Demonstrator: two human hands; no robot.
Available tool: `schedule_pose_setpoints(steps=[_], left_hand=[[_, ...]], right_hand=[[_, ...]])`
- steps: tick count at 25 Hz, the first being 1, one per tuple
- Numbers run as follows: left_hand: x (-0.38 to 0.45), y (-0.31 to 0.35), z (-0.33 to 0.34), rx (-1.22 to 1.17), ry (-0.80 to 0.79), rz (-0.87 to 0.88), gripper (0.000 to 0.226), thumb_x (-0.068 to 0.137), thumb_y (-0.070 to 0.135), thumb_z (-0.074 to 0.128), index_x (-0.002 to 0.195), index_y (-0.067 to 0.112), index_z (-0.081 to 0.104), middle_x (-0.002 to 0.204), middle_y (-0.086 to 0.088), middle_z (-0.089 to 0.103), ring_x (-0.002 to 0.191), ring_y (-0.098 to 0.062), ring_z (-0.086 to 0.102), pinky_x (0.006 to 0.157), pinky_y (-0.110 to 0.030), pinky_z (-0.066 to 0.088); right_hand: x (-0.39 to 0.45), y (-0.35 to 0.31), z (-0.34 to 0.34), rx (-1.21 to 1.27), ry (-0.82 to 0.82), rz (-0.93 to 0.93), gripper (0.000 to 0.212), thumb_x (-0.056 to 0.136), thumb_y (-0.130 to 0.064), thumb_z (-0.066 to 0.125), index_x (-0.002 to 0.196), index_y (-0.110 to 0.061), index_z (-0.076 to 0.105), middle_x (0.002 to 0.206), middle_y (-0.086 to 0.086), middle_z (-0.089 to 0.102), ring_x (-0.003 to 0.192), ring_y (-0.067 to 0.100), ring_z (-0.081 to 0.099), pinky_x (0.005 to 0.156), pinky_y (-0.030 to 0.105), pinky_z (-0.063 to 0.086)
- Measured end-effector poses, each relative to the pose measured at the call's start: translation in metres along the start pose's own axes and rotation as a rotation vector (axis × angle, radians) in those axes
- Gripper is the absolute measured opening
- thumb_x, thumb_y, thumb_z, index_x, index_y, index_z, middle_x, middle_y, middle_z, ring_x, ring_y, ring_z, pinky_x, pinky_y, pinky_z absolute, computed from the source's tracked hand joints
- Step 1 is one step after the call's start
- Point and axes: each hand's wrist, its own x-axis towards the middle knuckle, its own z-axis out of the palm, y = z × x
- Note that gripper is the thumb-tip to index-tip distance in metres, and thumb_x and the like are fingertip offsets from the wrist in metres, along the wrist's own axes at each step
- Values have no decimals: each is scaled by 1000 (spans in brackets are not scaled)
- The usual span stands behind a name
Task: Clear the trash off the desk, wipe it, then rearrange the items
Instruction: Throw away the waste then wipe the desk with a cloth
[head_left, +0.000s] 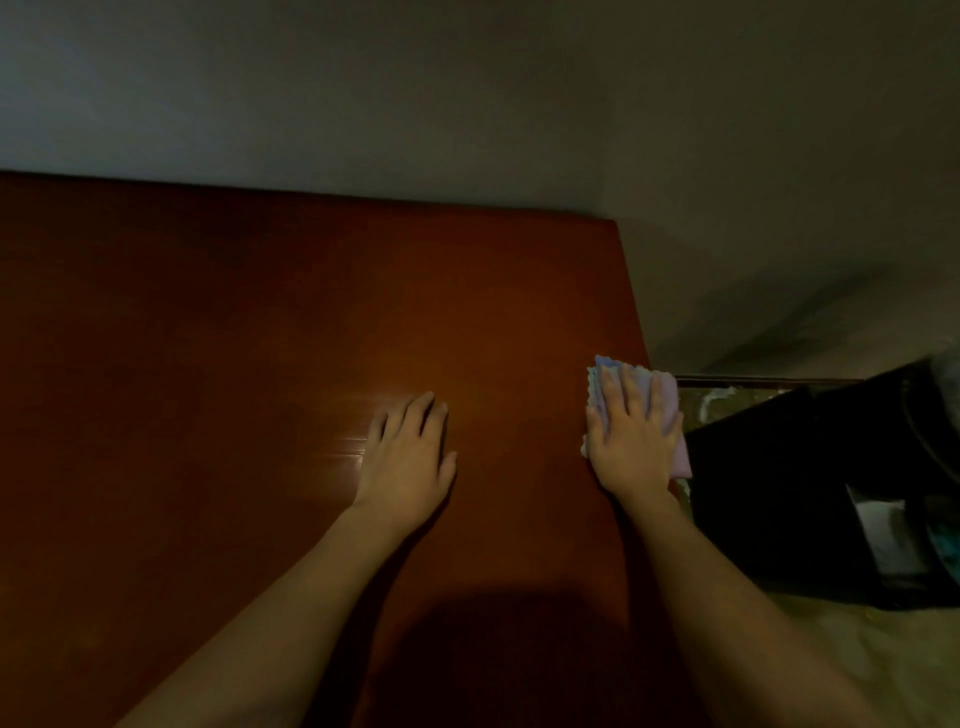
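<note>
The right hand (636, 441) presses flat, fingers straight, on a folded pale lilac cloth (655, 402) at the right edge of the reddish-brown polished wooden desk (234, 338), at about three o'clock from the middle of the view. The left hand (408, 457) rests palm down on bare wood near the centre, fingers straight and relaxed, holding nothing; the two hands are well apart.

The cloth already overhangs the edge. A further stroke outward could, in my judgement, carry it off the top, and it would drop toward the black bin-like container (831, 493) standing on the floor at four o'clock (its contents are too dim to make out). The weight on the braced left hand may also leave a palm print on the shiny wood, so that patch would want another pass.

The desk shows a soft glare just left of the left hand. Its far edge meets a plain grey wall (415, 93) at twelve o'clock. The room is dim, and a dark shadow lies on the wood at six o'clock.
</note>
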Motion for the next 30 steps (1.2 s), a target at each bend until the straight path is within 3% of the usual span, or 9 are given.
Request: schedule_pose_setpoints(steps=[6, 12, 22, 30], left_hand=[[-16, -54, -10, -39, 33, -43, 58, 97, 39, 37, 148, 16, 22, 154, -3, 21, 142, -20, 16, 116, -37, 11], [-34, -119, -26, -54, 54, -95, 58, 98, 41, 34, 148, 18, 18, 155, -2, 17, 143, -18, 13, 116, -37, 10], [-122, -345, -81, -62, 134, -371, 59, 97, 45, 34, 149, 20, 19, 156, -1, 17, 144, -20, 9, 117, -38, 10], [-224, -544, -114, -115, 267, -653, 57, 97, 40, 39, 147, 19, 23, 155, -2, 21, 143, -21, 13, 116, -39, 13]], right_hand=[[-21, -15, -2, -45, -31, 117, 68, 87, -51, 6, 151, -30, 5, 160, 4, 3, 145, 32, -3, 111, 61, 2], [-48, -123, 18, -79, -63, 40, 67, 88, -52, 5, 151, -29, 1, 160, -1, -4, 145, 29, -9, 111, 62, -4], [-79, -413, 56, -137, -86, -316, 58, 100, -46, 16, 147, -34, -15, 158, -8, -15, 143, 28, -21, 112, 60, -5], [-131, -692, 104, -209, -95, -685, 57, 98, -51, 15, 148, -38, -10, 158, -8, -12, 144, 30, -16, 111, 63, -3]])
